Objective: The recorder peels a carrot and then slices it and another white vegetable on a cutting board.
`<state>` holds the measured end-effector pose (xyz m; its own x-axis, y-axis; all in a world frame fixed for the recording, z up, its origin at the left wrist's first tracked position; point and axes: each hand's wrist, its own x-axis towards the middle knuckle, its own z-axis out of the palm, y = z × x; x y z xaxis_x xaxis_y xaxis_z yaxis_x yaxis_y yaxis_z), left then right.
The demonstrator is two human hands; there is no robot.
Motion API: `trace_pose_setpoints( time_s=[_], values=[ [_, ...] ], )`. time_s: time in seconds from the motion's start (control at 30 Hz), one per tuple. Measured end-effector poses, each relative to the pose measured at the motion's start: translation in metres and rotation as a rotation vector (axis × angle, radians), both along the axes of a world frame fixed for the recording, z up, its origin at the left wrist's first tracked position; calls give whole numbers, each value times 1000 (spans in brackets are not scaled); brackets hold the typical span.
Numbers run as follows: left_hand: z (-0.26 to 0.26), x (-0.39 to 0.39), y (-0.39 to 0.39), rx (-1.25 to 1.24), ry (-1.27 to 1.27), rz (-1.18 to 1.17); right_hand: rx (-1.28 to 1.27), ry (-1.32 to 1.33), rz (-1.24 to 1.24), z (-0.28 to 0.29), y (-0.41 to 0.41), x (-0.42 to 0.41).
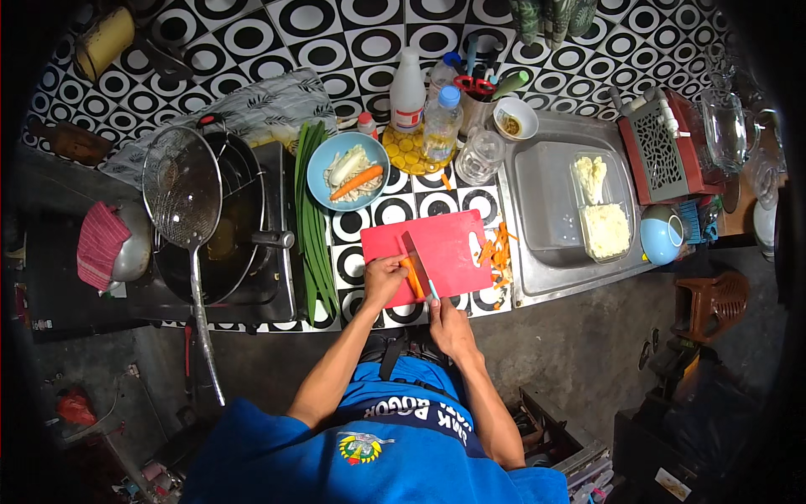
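A red plastic cutting board (453, 252) lies on the tiled counter before me. On its near left part is a peeled carrot piece (413, 280), lying lengthwise towards me. My left hand (383, 280) pinches the carrot's far end with its fingertips. In my right hand (452, 329) is a kitchen knife (418, 250) with a light blue handle, gripped near the board's front edge. Its blade points away from me, just right of the carrot; whether it touches the carrot I cannot tell. Orange carrot peelings (497, 252) are heaped beside the board's right edge.
Left of the board lie long green leaves (310, 220), with a wok (242, 264) and a wire strainer (182, 189) on the stove beyond. Behind stand a blue bowl (320, 183) holding a carrot, and several bottles (407, 94). A steel sink (541, 189) with a plastic container (604, 233) is at right.
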<state>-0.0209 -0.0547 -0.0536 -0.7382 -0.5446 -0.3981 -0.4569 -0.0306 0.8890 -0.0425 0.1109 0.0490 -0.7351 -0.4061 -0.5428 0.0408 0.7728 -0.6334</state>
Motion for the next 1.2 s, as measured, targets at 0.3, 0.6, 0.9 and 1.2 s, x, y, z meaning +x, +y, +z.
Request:
trace_pose_setpoints(
  time_s=[0.3,0.6,0.9,1.2],
  values=[
    [-9,3,1,-29,32,35,31,61,123,9,-1,-3],
    [-17,6,-1,68,79,103,83,63,191,14,0,0],
    [-13,7,-6,-181,136,52,266,99,254,27,-13,4],
    [5,0,-10,-74,-79,20,382,-165,189,45,-36,-1]
  ],
)
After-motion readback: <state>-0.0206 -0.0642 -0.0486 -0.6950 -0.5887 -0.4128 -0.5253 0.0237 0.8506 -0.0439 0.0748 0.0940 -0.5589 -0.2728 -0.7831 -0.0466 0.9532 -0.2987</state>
